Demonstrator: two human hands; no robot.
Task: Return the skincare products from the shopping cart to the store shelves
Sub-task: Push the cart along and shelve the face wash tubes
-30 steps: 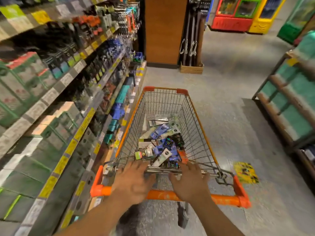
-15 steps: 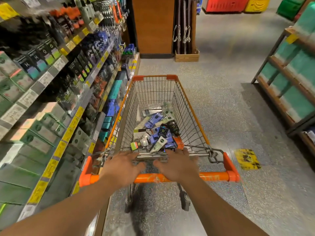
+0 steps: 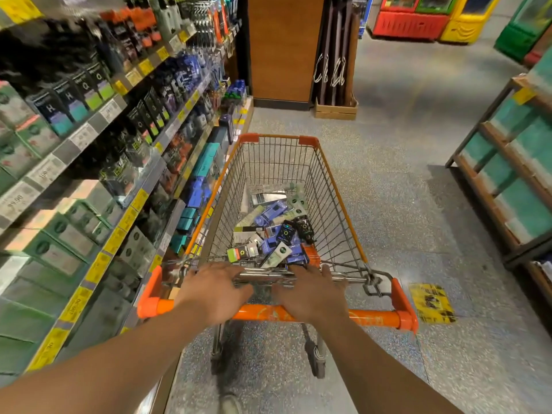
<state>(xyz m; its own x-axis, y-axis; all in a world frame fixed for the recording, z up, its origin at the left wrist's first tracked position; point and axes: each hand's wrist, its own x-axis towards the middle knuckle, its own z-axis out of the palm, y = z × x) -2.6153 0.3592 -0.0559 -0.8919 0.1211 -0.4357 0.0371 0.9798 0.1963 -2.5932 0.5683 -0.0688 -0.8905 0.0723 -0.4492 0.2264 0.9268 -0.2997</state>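
A: Status of each grip?

B: The left hand (image 3: 216, 289) and the right hand (image 3: 310, 291) are both lying over the orange handle (image 3: 263, 312) of the cart (image 3: 337, 186). The fingers are reaching forward over the metal bar; whether they are clenching the handle, I cannot tell. Neither is holding a product.

A: Location of the products?

B: The skincare boxes and tubes (image 3: 274, 231) are lying heaped on the cart floor, toward the handle end. None is on the shelves (image 3: 98, 121) yet.

A: Hazards?

B: The cart's left rim is running just beside the shelf edge. A slight leftward drift is likely to clip the shelf or knock stock down. Loose hands are giving weak steering control. The heap is mixed, so reaching in blind is risking a wrong pick or a misplaced item.
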